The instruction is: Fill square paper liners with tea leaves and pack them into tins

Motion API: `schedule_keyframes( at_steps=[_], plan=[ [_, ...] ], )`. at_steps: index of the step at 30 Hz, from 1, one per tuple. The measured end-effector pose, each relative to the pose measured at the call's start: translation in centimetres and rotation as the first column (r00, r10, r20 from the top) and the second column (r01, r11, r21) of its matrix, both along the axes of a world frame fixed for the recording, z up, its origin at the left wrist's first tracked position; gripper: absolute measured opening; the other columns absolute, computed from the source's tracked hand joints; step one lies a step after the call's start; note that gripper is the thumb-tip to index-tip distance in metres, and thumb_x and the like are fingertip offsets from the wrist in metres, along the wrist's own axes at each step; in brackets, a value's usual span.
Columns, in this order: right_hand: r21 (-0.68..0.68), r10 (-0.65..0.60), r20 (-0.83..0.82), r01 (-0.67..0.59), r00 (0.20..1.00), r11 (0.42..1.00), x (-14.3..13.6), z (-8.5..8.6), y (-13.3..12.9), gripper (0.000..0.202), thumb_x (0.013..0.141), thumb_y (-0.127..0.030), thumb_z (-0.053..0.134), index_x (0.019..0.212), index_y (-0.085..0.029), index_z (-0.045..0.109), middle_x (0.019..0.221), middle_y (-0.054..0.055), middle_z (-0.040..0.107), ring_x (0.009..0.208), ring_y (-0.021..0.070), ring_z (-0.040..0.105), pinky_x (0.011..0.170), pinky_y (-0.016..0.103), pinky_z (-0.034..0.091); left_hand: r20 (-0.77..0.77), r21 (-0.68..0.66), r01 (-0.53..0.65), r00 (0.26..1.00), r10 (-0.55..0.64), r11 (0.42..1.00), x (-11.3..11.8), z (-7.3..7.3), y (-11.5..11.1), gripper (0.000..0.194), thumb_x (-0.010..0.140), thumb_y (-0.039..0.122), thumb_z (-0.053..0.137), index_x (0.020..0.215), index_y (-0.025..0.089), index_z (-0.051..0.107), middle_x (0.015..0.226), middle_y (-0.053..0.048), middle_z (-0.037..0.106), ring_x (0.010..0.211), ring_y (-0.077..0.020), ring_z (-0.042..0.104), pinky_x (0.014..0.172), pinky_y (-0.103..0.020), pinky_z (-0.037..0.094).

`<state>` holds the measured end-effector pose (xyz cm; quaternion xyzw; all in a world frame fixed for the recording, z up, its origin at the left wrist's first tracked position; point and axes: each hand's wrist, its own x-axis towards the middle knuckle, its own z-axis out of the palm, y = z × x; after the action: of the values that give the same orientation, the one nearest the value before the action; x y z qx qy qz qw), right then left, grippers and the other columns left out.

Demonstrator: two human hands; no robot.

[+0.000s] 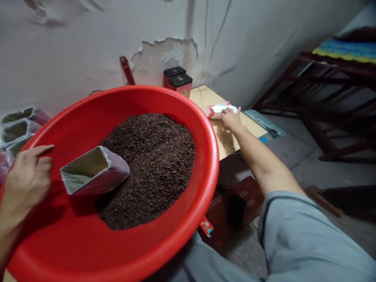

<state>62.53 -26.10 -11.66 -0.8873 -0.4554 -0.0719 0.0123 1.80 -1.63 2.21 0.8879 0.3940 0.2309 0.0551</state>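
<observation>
Bag (117,174) in basin (214,152), left of loose heap (155,168); tins (180,80) behind basin, other bags (14,131) left; packet (216,115) on tabletop (205,97), right of basin.

the basin (79,243) is plain red, the heap (158,168) dark brown, the packet (216,110) white and pink, the sleeve (296,235) grey.

Right arm (260,162) outstretched, left hand (29,178) half-curled

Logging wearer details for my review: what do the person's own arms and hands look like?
The left hand and right hand are bare, with no gloves or wristbands visible. The right arm has a grey-blue short sleeve with a thin dark line near its hem. Any left sleeve is out of view.
</observation>
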Motion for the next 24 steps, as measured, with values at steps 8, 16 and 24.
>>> schedule_keyframes(
  at_steps=[8,16,24],
  plan=[
    [0.255,-0.010,0.051,-0.004,0.999,0.967,2.6,9.5,2.1,0.043,0.092,-0.021,0.052,0.129,0.000,0.058,0.136,0.029,0.055,0.128,0.0353,0.047,0.116,0.070,0.019,0.002,-0.046,-0.003,1.000,0.003,0.999,-0.2,0.5,0.7,0.065,0.087,0.054,0.044,0.142,0.081,0.022,0.158,0.035,0.032,0.140,-0.0474,0.043,0.117,-0.072,0.031],
    [0.542,0.080,0.121,-0.134,0.989,0.830,-7.3,21.3,3.2,0.019,0.090,-0.021,0.061,0.104,-0.010,0.070,0.119,0.018,0.068,0.112,0.0277,0.059,0.109,0.052,0.040,0.096,0.185,0.134,0.983,-0.154,0.974,-0.5,1.1,-0.2,0.063,0.091,0.047,0.052,0.146,0.071,0.032,0.152,0.024,0.047,0.135,-0.0423,0.049,0.116,-0.066,0.035],
    [0.794,0.843,-0.465,-0.294,0.271,0.533,-31.5,24.0,1.5,0.039,0.074,-0.037,0.081,0.113,-0.035,0.073,0.099,0.000,0.075,0.080,0.0203,0.073,0.069,0.040,0.066,0.442,-0.318,0.453,0.848,-0.293,0.833,3.5,4.2,-8.9,0.074,0.078,0.054,0.077,0.142,0.023,0.054,0.141,-0.013,0.062,0.127,-0.0349,0.060,0.108,-0.051,0.049]
  ],
)
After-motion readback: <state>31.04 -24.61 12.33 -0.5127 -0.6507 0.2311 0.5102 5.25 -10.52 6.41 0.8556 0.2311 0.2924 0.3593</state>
